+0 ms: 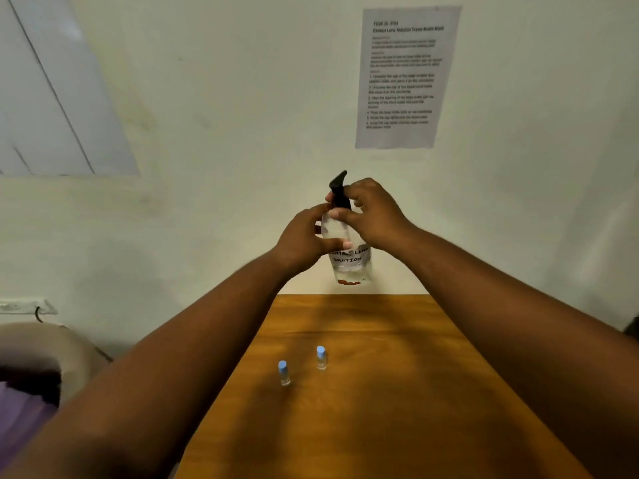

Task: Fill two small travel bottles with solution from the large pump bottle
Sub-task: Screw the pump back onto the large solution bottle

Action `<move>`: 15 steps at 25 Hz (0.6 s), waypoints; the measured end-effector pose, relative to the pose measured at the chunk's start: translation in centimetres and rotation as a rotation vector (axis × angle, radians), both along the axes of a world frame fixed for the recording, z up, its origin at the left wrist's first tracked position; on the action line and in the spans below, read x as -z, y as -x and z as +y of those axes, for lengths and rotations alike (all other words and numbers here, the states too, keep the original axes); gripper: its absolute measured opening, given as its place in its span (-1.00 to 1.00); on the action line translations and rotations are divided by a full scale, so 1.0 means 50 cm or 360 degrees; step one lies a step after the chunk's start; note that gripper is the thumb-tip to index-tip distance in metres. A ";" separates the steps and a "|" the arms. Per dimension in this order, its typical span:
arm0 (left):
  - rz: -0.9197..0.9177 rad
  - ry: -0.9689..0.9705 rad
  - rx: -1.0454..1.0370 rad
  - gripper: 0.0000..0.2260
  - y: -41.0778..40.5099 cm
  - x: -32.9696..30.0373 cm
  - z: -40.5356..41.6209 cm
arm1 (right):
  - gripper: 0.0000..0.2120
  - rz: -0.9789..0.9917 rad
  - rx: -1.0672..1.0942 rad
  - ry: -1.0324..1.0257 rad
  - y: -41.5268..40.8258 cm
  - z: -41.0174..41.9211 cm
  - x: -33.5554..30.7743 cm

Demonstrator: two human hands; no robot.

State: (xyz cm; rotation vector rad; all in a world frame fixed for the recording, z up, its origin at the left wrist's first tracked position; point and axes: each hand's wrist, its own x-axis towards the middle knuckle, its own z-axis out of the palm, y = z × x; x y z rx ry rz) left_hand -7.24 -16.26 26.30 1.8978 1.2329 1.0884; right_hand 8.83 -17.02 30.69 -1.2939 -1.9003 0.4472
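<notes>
The large clear pump bottle (pixel 351 262) with a handwritten label is held up in the air above the far end of the wooden table (pixel 380 409). My left hand (pixel 304 242) grips its clear body. My right hand (pixel 371 212) wraps around the black pump top (pixel 339 188) at the neck. Two small travel bottles with blue caps stand upright on the table below my arms: one on the left (pixel 284 373) and one slightly farther and to the right (pixel 321 357). Both caps are on.
A printed instruction sheet (pixel 408 77) hangs on the white wall behind the table. To the left, off the table, sit a beige rounded object (pixel 41 350) and purple fabric (pixel 20 420). A wall socket (pixel 24 305) is at the far left.
</notes>
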 end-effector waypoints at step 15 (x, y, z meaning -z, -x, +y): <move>0.0468 0.0703 -0.0054 -0.32 -0.126 0.475 0.096 | -0.57 -0.0134 0.0305 0.0745 -0.101 0.098 0.518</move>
